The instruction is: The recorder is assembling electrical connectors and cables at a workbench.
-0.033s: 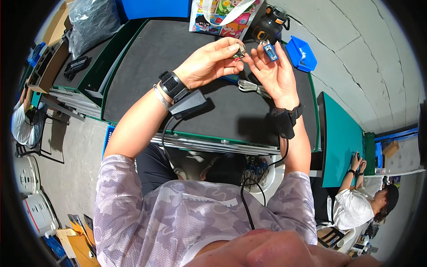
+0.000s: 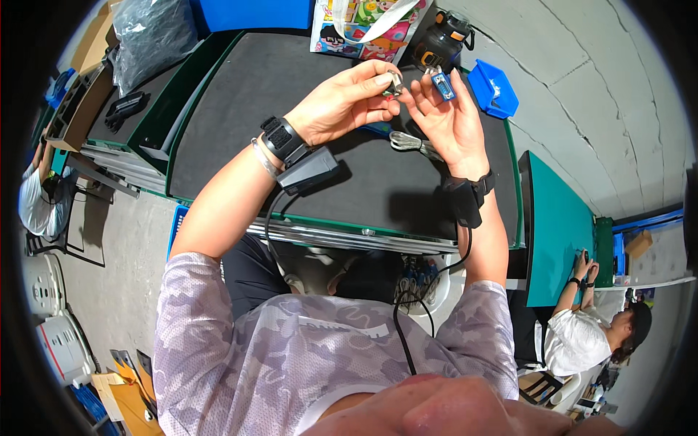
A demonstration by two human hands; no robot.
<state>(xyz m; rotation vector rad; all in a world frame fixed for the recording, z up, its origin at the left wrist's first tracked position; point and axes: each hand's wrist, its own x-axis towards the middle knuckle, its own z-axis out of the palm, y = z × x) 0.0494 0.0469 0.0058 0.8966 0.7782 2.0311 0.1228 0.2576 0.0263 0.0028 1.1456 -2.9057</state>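
Observation:
Over the far part of the workbench, my two hands are close together with fingertips nearly touching. My left hand is closed, pinching a small metal-cased connector with bits of green and red between thumb and fingers. Palm up, my right hand holds a blue D-shaped plug connector near its fingertips; its face with the pins shows. A tied bundle of grey cable lies on the dark mat just below my right hand. Partly hidden beneath my left fingers is a blue object of unclear kind.
The dark mat has a green rim. Behind it stand a colourful bag and a black bottle. A small blue bin sits at the right edge. Black cables hang from both wrist straps. A co-worker sits at the right.

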